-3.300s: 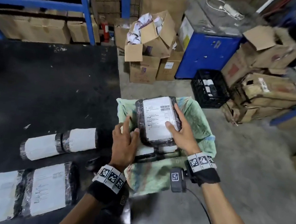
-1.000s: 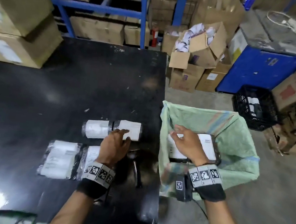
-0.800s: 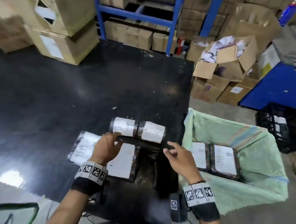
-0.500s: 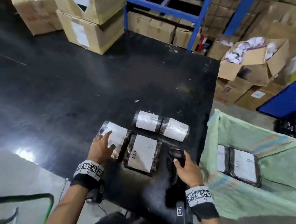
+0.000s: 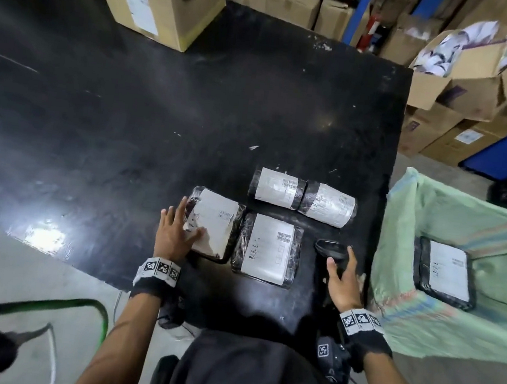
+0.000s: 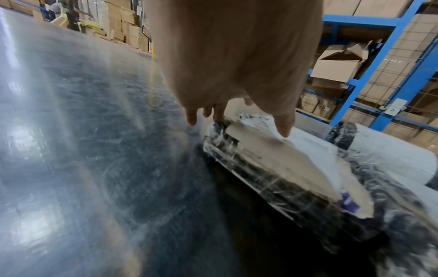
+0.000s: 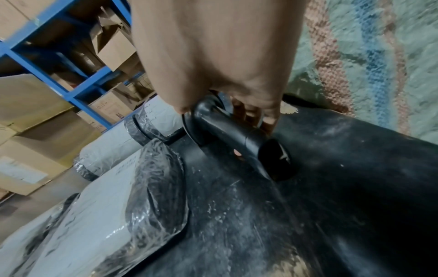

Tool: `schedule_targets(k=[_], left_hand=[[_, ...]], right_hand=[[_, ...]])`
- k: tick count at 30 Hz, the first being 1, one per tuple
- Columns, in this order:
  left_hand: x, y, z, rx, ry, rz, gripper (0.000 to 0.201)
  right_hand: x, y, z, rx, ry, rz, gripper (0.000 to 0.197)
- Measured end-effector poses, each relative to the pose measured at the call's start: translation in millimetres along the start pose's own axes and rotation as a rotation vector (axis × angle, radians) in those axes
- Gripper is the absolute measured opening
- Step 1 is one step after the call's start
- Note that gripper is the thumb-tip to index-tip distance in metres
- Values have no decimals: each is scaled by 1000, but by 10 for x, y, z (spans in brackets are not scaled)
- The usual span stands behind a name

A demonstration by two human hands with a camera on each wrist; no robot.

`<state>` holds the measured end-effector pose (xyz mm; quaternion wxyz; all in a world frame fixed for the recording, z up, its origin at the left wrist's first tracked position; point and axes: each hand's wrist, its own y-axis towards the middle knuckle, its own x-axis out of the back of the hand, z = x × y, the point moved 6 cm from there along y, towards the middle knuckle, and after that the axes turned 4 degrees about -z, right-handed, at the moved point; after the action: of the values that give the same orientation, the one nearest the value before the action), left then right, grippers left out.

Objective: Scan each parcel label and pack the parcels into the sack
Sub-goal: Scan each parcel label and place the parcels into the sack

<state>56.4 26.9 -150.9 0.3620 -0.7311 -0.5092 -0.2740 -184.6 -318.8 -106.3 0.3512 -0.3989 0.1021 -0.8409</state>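
On the black worktop (image 5: 129, 110), left hand (image 5: 173, 236) lies flat on a wrapped parcel (image 5: 211, 226); right hand (image 5: 342, 282) seemingly curls, grip closing around the scanner (image 5: 330, 252).

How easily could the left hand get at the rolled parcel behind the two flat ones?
Probably yes. The left hand rests on the left flat parcel; the rolled parcel lies just beyond on the table, nothing on top of it, so reaching over looks free.

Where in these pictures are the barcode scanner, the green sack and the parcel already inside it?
barcode scanner (image 5: 330, 250), head view, on its head.
green sack (image 5: 450, 209), head view, on its far wall.
parcel in the sack (image 5: 449, 270), head view, on its white label.
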Motion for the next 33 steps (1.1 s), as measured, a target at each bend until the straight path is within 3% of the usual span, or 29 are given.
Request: schedule_targets(k=[5, 17, 23, 27, 33], left_hand=[[-43, 6, 139, 65, -86, 12, 122], [-17, -107, 69, 63, -296, -36, 104], [33, -215, -120, -85, -266, -168, 106], [51, -210, -224, -131, -158, -177, 111], [196, -439, -501, -301, -124, -250, 91]], right_hand=[[-116, 149, -189, 1, 163, -49, 66], [-262, 259, -394, 47, 221, -57, 67], [-274, 272, -403, 47, 248, -50, 67], [-264, 265, -406, 33, 273, -41, 66], [-241, 261, -378, 41, 277, 1, 63]])
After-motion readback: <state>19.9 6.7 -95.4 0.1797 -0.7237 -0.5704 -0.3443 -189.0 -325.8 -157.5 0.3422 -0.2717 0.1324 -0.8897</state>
